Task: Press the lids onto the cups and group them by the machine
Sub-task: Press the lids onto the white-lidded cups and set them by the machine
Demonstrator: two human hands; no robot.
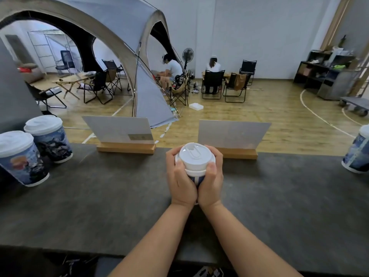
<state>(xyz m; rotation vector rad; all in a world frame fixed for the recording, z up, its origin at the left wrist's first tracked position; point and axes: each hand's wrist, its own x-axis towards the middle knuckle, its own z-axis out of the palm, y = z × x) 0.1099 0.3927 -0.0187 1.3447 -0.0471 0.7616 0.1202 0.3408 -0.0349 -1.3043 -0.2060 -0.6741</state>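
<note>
A paper cup with a blue print (196,179) stands in the middle of the dark counter (111,188), topped by a white lid (195,156). My left hand (180,176) and my right hand (212,175) wrap around the cup from both sides, with both thumbs at the lid's rim. Most of the cup's wall is hidden by my hands. Two lidded cups (49,137) (20,157) stand together at the counter's far left. Another cup (358,152) sits at the right edge, partly cut off. No machine is in view.
Two white sign cards in wooden bases (123,134) (231,138) stand along the counter's far edge, just behind the held cup. Beyond the counter lie a wooden floor, a grey tent, folding chairs and two seated people.
</note>
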